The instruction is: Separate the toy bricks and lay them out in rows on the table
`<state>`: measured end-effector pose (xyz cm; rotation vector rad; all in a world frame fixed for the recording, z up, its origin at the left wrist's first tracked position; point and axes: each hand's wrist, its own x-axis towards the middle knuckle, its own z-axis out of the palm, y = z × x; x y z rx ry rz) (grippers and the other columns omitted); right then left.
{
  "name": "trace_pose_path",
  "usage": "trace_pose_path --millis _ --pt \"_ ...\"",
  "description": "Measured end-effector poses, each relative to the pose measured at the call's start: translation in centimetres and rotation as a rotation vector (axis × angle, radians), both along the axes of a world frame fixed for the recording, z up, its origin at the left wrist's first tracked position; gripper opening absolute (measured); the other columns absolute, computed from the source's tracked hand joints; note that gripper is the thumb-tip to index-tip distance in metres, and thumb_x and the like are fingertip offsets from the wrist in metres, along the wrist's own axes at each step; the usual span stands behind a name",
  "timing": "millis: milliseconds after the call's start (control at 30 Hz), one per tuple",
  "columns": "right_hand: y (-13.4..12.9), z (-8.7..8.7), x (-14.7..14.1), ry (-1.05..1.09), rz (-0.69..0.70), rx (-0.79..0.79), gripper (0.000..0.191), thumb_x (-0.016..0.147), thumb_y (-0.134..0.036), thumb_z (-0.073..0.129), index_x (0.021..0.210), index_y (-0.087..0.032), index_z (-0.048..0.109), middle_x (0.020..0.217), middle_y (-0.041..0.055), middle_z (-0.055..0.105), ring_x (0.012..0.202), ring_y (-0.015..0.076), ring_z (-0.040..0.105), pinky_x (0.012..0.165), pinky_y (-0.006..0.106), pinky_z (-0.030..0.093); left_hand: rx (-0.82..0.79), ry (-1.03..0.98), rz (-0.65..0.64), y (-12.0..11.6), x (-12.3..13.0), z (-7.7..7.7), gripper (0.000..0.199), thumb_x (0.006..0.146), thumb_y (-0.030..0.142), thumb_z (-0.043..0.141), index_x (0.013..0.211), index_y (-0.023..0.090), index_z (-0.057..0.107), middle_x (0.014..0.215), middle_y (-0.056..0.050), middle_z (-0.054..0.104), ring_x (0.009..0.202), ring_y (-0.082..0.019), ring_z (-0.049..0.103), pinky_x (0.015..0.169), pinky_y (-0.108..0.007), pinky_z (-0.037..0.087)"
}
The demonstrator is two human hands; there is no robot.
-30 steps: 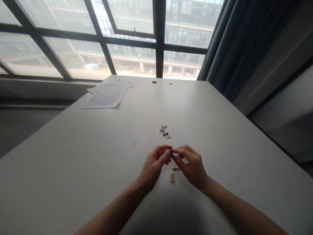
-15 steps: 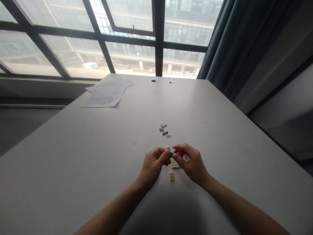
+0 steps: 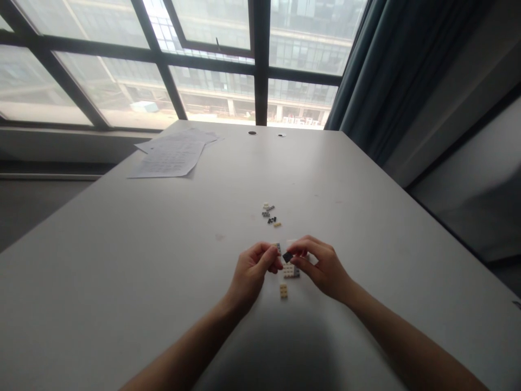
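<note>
Item 1: R hand (image 3: 321,266), grasping; thumb + fingertips are pinching 1 small black brick (image 3: 287,256), abt. midway betw. L & R edges of table (image 3: 163,271).

Item 2: L hand (image 3: 254,271), fingers curling in just beside black brick; can't tell if holding anything. 1 light-and-grey brick (image 3: 278,248) is showing past its fingertips, held or lying unclear.

Item 3: light bricks (image 3: 290,270), lying just nearside of black brick; tan brick (image 3: 284,291) lying nearer side still.

Item 4: assorted small bricks (image 3: 272,220), lying twd. far edge.

Item 5: papers (image 3: 166,157), overlapping nr. far L corner.

Risks (est.): black brick is offering little to grip, so a loose or uneven pinch could drop it among light bricks; R hand, hovering close, could nudge those if dipping.
</note>
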<state>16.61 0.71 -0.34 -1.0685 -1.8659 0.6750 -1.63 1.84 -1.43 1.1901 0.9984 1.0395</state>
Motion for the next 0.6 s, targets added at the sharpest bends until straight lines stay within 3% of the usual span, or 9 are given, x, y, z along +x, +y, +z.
trace_pose_path --millis 133,300,433,600 --pt "-0.3 -0.4 2.8 -0.097 -0.077 -0.042 0.013 0.087 -0.033 0.06 0.091 -0.021 0.064 0.084 0.0034 0.063 0.078 0.0171 0.059 0.07 0.03 0.049 0.006 0.01 0.027 0.2 -0.3 -0.2 0.025 0.078 0.04 0.062 0.07 0.016 0.058 0.061 0.0 0.06 0.058 -0.012 0.052 0.061 -0.024 0.044" --pt "-1.2 -2.7 5.3 -0.199 -0.106 -0.146 0.011 0.087 -0.03 0.059 0.091 -0.022 0.065 0.083 0.003 0.062 0.078 0.0172 0.058 0.067 0.028 0.047 0.03 0.023 0.055 0.5 -0.7 0.0 0.022 0.077 0.037 0.063 0.07 0.016 0.059 0.06 0.0 0.059 0.057 -0.011 0.051 0.057 -0.023 0.043" --pt "-1.4 -4.0 5.5 -0.238 -0.076 -0.16 0.011 0.087 -0.028 0.058 0.091 -0.021 0.066 0.083 0.0033 0.062 0.08 0.0176 0.058 0.073 0.031 0.047 0.085 0.086 0.108 0.8 -1.6 0.1 0.021 0.077 0.036 0.063 0.07 0.016 0.06 0.061 0.0 0.061 0.058 -0.012 0.052 0.057 -0.023 0.043" --pt "-1.4 -4.1 5.0 -0.296 -0.088 -0.17 0.01 0.087 -0.026 0.058 0.091 -0.021 0.066 0.083 0.0039 0.062 0.081 0.0186 0.057 0.073 0.031 0.046 0.138 0.17 0.135 1.0 -3.4 0.0 0.023 0.077 0.038 0.064 0.071 0.017 0.061 0.061 0.0 0.061 0.059 -0.013 0.055 0.059 -0.023 0.045"
